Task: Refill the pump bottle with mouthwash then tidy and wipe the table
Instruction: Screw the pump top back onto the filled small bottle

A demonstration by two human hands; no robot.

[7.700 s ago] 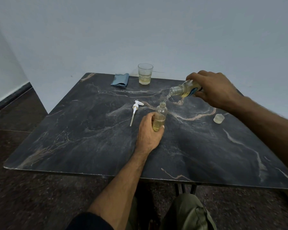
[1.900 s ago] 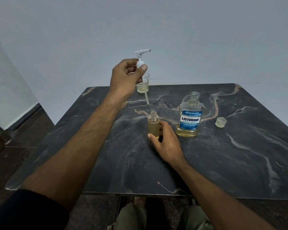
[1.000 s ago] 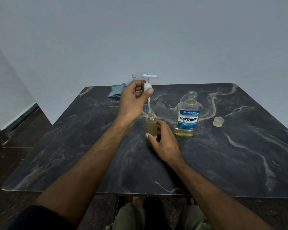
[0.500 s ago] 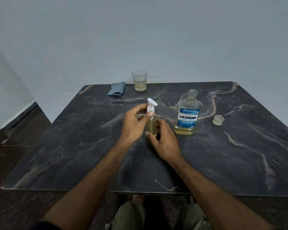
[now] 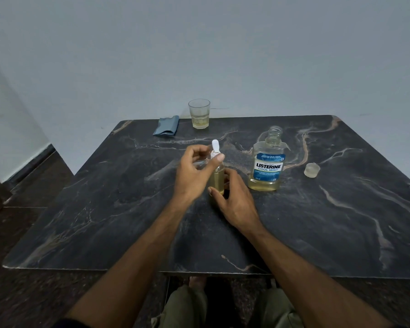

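A small clear pump bottle [image 5: 216, 180] with yellowish mouthwash stands mid-table. Its white pump head [image 5: 215, 147] sits on the neck, nozzle pointing away. My left hand [image 5: 195, 174] pinches the pump collar between thumb and fingers. My right hand [image 5: 234, 197] grips the bottle's lower body from the right. The Listerine bottle [image 5: 268, 162] stands uncapped to the right, about a quarter full. Its clear cap [image 5: 312, 170] lies further right on the dark marble table [image 5: 104, 209].
A drinking glass [image 5: 199, 113] with a little yellow liquid stands at the table's far edge. A folded blue cloth [image 5: 166, 125] lies just left of it. A grey wall rises behind; dark floor lies to the left.
My left hand lifted the pump, lowered its tube into the small bottle and seated the head on the neck. The nozzle has since turned. My right hand stayed on the bottle.
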